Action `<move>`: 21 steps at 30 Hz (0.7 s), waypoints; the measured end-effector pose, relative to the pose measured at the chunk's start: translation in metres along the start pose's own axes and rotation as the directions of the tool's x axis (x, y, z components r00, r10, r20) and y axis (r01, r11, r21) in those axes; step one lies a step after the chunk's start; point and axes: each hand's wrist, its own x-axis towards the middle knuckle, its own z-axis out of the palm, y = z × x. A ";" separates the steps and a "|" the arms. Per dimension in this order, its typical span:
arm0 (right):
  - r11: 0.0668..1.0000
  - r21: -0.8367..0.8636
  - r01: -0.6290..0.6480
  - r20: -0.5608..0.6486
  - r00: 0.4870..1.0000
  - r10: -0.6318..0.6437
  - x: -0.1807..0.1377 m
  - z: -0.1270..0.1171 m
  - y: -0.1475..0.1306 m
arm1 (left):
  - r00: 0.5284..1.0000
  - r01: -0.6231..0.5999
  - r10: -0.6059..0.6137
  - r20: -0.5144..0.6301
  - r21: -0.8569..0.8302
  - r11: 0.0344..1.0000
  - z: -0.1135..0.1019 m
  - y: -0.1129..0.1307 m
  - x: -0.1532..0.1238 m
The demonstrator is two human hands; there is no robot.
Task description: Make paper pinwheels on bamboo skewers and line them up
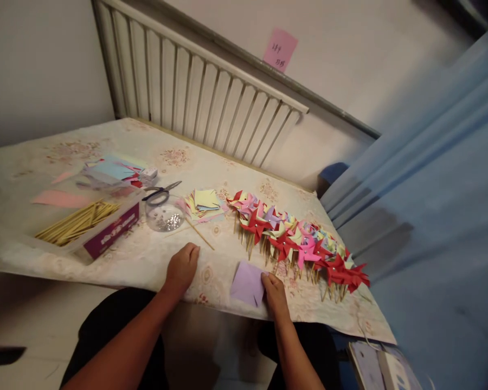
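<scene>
My right hand [275, 292] pinches the right edge of a purple paper square [246, 284], which has slits cut in from its corners. To the left, my left hand [182, 266] rests at the table's front with its fingers curled together; whatever they hold, if anything, is hidden. Just beyond it lies a thin wooden stick [200, 234]. A round clear dish [165, 218] of small shiny pins stands farther back. Beside the dish is a stack of cut paper squares [205, 201], pale yellow on top.
Finished paper pinwheels [284, 244] on sticks crowd the right side. At left, a plastic box [111, 230] holds many wooden sticks. Scissors [162, 190] lie by the dish, with coloured paper sheets [111, 169] behind. A radiator [195, 86] and blue curtain [423, 189] border the table.
</scene>
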 end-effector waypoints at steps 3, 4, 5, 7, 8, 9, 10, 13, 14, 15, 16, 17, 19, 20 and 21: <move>0.998 -0.006 0.063 -0.012 0.998 -0.063 0.000 -0.003 0.008 | 0.997 0.007 0.014 -0.071 0.287 0.958 -0.004 -0.012 -0.008; 0.997 -0.002 0.077 -0.010 0.997 -0.077 0.001 -0.003 0.009 | 0.996 0.002 0.028 -0.080 0.354 0.935 -0.003 -0.014 -0.010; 0.996 0.008 0.087 -0.008 0.996 -0.087 0.001 -0.002 0.010 | 0.996 -0.012 0.049 -0.078 0.415 0.910 -0.002 -0.015 -0.012; 0.995 0.039 0.096 -0.009 0.995 -0.096 0.002 -0.003 0.010 | 0.993 -0.049 0.097 -0.063 0.529 0.847 0.002 -0.013 -0.015; 0.993 0.054 0.102 -0.012 0.995 -0.102 0.002 -0.003 0.010 | 0.992 -0.056 0.110 -0.060 0.572 0.819 0.004 -0.012 -0.016; 0.992 0.066 0.110 -0.017 0.994 -0.109 0.002 -0.004 0.009 | 0.991 -0.060 0.120 -0.061 0.602 0.797 0.005 -0.011 -0.017; 0.990 0.074 0.120 -0.022 0.993 -0.119 0.001 -0.005 0.008 | 0.990 -0.057 0.123 -0.065 0.619 0.783 0.007 -0.009 -0.018; 0.987 0.090 0.137 -0.016 0.991 -0.136 -0.001 -0.008 0.005 | 0.990 -0.044 0.119 -0.076 0.633 0.773 0.008 -0.007 -0.020; 0.986 0.100 0.134 -0.007 0.991 -0.134 -0.001 -0.009 0.005 | 0.991 -0.039 0.112 -0.077 0.633 0.773 0.008 -0.007 -0.020; 0.985 0.113 0.128 0.004 0.992 -0.129 -0.001 -0.010 0.005 | 0.992 -0.032 0.103 -0.077 0.633 0.774 0.008 -0.006 -0.020; 0.984 0.128 0.120 0.014 0.992 -0.123 -0.001 -0.010 0.005 | 0.993 -0.023 0.093 -0.077 0.632 0.774 0.008 -0.005 -0.020; 0.983 0.143 0.112 0.025 0.993 -0.116 -0.001 -0.011 0.006 | 0.993 -0.015 0.083 -0.079 0.633 0.774 0.008 -0.005 -0.020; 0.980 0.176 0.092 0.050 0.993 -0.102 0.000 -0.012 0.008 | 0.994 -0.005 0.074 -0.081 0.639 0.769 0.008 -0.003 -0.020; 0.978 0.194 0.081 0.061 0.994 -0.095 0.001 -0.013 0.010 | 0.994 -0.004 0.073 -0.081 0.644 0.765 0.007 -0.002 -0.020; 0.975 0.209 0.072 0.069 0.994 -0.088 0.002 -0.013 0.011 | 0.994 -0.002 0.072 -0.081 0.650 0.760 0.007 -0.001 -0.020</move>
